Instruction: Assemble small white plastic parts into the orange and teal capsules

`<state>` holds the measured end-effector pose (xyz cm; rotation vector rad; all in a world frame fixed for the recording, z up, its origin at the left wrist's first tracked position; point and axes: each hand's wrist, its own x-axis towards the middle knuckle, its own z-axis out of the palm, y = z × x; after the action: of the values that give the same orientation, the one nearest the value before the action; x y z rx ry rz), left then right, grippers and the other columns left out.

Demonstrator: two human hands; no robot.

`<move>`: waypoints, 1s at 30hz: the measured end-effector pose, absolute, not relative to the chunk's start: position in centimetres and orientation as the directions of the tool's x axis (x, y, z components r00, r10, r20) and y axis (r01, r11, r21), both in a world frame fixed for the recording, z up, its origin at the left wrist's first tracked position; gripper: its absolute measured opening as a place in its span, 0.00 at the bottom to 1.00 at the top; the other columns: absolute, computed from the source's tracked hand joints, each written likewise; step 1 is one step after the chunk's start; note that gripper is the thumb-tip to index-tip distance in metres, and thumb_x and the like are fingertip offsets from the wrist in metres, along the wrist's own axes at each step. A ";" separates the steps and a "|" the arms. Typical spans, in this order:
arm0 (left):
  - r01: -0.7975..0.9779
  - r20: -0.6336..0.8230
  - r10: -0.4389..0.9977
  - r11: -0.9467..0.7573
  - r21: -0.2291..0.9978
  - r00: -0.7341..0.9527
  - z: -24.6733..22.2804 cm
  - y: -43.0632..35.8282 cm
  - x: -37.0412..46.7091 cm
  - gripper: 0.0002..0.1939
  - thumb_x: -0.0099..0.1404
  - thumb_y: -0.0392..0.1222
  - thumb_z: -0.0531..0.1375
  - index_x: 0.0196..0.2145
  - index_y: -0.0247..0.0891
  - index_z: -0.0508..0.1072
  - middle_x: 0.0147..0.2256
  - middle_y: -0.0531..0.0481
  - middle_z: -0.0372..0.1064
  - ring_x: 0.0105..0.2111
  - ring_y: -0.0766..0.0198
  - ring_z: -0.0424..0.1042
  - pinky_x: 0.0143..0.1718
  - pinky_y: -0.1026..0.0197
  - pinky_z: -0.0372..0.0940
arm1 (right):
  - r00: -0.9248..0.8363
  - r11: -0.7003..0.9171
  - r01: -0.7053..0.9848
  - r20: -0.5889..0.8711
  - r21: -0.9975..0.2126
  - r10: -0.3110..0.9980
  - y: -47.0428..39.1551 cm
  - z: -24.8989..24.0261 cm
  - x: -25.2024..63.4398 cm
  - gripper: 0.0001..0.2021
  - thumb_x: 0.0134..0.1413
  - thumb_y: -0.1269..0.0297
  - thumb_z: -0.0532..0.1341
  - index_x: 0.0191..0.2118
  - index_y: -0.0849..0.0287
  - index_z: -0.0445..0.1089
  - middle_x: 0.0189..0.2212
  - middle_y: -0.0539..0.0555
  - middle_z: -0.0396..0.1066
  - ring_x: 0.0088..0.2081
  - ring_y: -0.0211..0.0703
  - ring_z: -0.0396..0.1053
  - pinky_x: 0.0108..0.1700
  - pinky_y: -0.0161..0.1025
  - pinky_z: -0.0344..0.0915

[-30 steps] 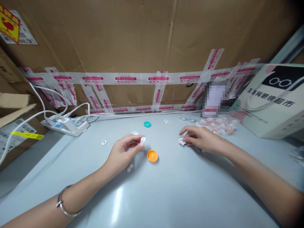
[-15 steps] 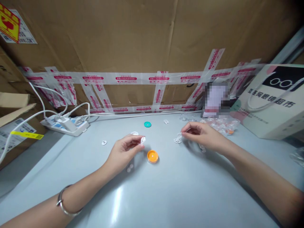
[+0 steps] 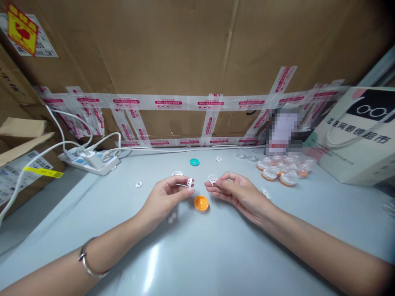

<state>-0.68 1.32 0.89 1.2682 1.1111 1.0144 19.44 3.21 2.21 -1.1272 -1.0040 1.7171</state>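
Observation:
Between thumb and fingers, my left hand (image 3: 168, 193) pinches a small white plastic piece with cut-outs (image 3: 190, 183). Facing it, my right hand (image 3: 240, 193) grips another small white plastic part (image 3: 212, 179), which has a thin curved rim; its exact kind is unclear. The two pieces are apart. Below and between the hands, an orange round cup (image 3: 201, 203) rests on the table. A teal ring-shaped disc (image 3: 194, 162) lies behind them. Partly hidden behind my left hand is a white ring (image 3: 177, 173).
Several clear-and-orange round assemblies (image 3: 288, 176) cluster at right, before a propped phone (image 3: 282, 131) and paper bag (image 3: 361, 135). A power strip (image 3: 92, 162) with cables stands at left. A white knob-like part (image 3: 138, 184) and flat white piece (image 3: 265, 193) lie on the table.
My right hand has moved left from near the assemblies, bringing a white part close to my left hand. My left hand keeps hold of its piece, which is turned slightly.

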 end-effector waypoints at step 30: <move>0.318 0.467 0.859 -0.511 0.798 0.209 0.6 1.4 -0.5 0.10 0.60 0.36 0.58 0.41 0.37 0.72 0.38 0.47 0.69 0.36 0.65 0.68 0.41 0.61 0.65 | -0.337 -0.141 -0.164 -0.079 -0.976 0.938 1.9 1.6 16.3 0.10 0.42 0.59 0.66 0.28 0.60 0.71 0.28 0.51 0.73 0.34 0.38 0.71 0.43 0.37 0.65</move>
<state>-0.50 1.43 0.58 1.9419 1.0881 1.2858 16.29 1.90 1.65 -0.9711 -1.2467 1.6200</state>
